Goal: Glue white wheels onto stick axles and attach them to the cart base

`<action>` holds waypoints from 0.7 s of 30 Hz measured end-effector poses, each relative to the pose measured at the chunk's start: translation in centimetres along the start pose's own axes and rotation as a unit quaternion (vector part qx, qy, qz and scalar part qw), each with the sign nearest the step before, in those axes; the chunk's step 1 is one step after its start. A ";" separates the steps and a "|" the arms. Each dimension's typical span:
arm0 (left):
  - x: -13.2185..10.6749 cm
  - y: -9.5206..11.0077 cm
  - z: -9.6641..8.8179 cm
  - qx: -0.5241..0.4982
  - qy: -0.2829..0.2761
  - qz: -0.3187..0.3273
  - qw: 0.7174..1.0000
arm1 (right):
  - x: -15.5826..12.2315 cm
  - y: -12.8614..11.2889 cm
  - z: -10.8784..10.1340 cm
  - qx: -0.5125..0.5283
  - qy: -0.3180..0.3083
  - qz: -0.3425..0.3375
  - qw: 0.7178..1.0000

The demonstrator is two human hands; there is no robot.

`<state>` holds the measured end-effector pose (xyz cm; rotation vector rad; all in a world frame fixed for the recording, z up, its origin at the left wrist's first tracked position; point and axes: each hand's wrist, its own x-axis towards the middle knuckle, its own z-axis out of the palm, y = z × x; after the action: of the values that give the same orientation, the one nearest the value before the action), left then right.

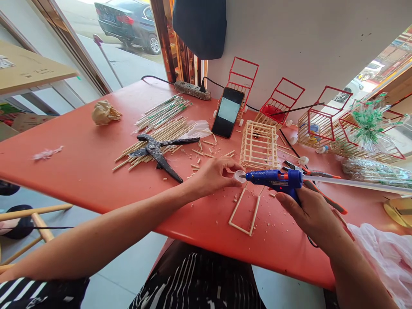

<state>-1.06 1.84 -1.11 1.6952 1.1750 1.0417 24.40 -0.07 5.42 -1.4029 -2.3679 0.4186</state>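
Note:
My right hand [305, 210] is wrapped round the handle of a blue glue gun [273, 178], with a long clear glue stick [354, 182] sticking out of its back. The gun's nozzle meets a small round whitish cap [239, 176], which my left hand [219, 171] pinches between thumb and fingers. Just behind stands a small crate [259, 146] built from thin wooden sticks. Below my hands a rectangular stick frame [240, 226] lies on the red table [199, 223], its far end hidden by the left hand and the gun.
Pruning shears [157, 150] rest on a pile of wooden sticks [170, 128] at left. A phone [228, 112] leans at the back, near a power strip [193, 90] and several red-handled stick carts [280, 103]. Pliers [325, 197] and a pink cloth [383, 253] lie at right.

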 end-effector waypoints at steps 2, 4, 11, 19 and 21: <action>0.0 0.1 0.0 0.001 -0.001 -0.002 1.000 | 0.0 -0.1 0.0 -0.004 0.000 -0.004 1.000; 0.0 0.1 0.0 0.002 -0.002 -0.004 1.000 | 0.0 -0.1 0.1 -0.007 -0.002 -0.002 1.000; 0.0 -0.2 0.1 -0.004 -0.004 0.001 1.000 | -0.2 0.0 0.2 0.000 -0.006 0.010 1.000; 0.0 -0.5 0.1 -0.017 -0.014 0.001 1.000 | -0.1 0.0 0.1 -0.002 0.004 -0.004 1.000; 0.0 -0.4 0.1 -0.014 -0.014 0.001 1.000 | -0.1 0.0 0.1 -0.010 0.004 -0.006 1.000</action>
<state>-1.12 1.92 -1.55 1.6846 1.1361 1.0289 24.38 -0.15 5.37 -1.3958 -2.3782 0.3862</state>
